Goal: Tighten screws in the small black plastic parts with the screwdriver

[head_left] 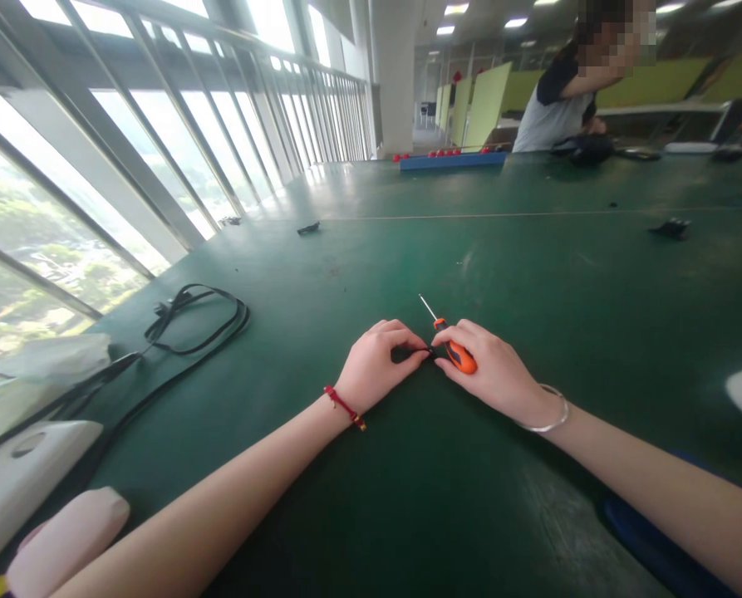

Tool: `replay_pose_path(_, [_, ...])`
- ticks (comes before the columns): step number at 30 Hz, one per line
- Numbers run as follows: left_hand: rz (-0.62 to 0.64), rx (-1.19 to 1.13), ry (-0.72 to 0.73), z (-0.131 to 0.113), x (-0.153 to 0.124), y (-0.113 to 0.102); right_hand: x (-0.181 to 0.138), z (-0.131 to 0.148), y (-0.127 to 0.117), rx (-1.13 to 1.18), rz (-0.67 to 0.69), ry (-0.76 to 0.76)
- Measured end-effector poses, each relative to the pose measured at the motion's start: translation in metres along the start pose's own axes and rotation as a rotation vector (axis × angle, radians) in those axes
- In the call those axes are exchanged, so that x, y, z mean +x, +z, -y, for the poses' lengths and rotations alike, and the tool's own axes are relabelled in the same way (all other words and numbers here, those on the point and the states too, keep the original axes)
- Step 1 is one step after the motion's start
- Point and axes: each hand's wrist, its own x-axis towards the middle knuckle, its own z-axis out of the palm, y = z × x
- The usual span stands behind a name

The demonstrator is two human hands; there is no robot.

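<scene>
My left hand (383, 357) pinches a small black piece (431, 352) between thumb and fingertips, low over the green tabletop. Most of that piece is hidden by the fingers, so its kind cannot be made out. Close beside it, my right hand (492, 370) is closed around a screwdriver (462, 357) with an orange and black handle. Its thin metal shaft points away and to the left, with the tip apart from the black piece. The right fingertips also reach the black piece's right end.
A black cable (205, 340) loops across the table (346, 515) at left, near a white power strip (27, 465) and a pale pink object (68, 540). Railings line the left. At the far edge are a blue tray (451, 162) with red items and a person (551, 100).
</scene>
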Motion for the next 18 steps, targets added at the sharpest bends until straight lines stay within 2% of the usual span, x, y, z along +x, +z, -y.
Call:
replay_pose_path(9, [-0.016,0.008,-0.002,-0.0001,-0.0020,-0.0016,-0.0038,-0.0025,0.0012,0.058,0.013,0.007])
replay_pose_path(18, [-0.075,0.035,0.105,-0.0029,-0.0060,-0.0032,-0.0071,-0.0011,-0.0015,0.129,-0.026,-0.023])
